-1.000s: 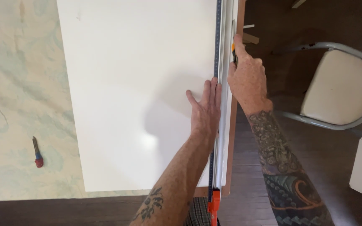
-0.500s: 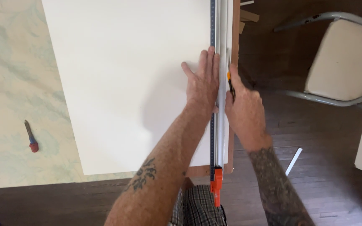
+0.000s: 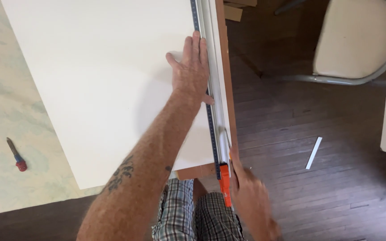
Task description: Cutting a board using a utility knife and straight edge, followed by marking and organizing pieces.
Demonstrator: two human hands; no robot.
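- Your right hand (image 3: 250, 196) is smeared by motion at the near end of the straightedge (image 3: 211, 89), so its fingers are hard to separate; it is closed around something with a small orange tip at the rail's right side, but you cannot tell what the tool is or see any blade.
- The far end of the straightedge and the far edge of the white board (image 3: 99, 80) run off the top of the view; the board's left corner is cut off as well.
- A brown backing strip (image 3: 225, 67) shows only as a narrow band along the rail's right edge and as a bit under the board's near corner; the rest is covered.
- Your left forearm hides part of the board's near right area.
- Your left hand (image 3: 191, 73) lies flat and spread, palm down on the board, fingers pointing away from you, with its right edge touching the straightedge.
- The straightedge lies along the board's right edge, running away from you, its orange end piece (image 3: 224, 184) hanging past the near edge just beside your right hand.
- A small red-handled tool (image 3: 16, 155) lies well apart on the pale table surface (image 3: 5, 102) to the left.
- A cream-seated chair (image 3: 358, 40) stands to the right, and a thin white strip (image 3: 313, 153) lies on the dark wood floor (image 3: 291, 134).
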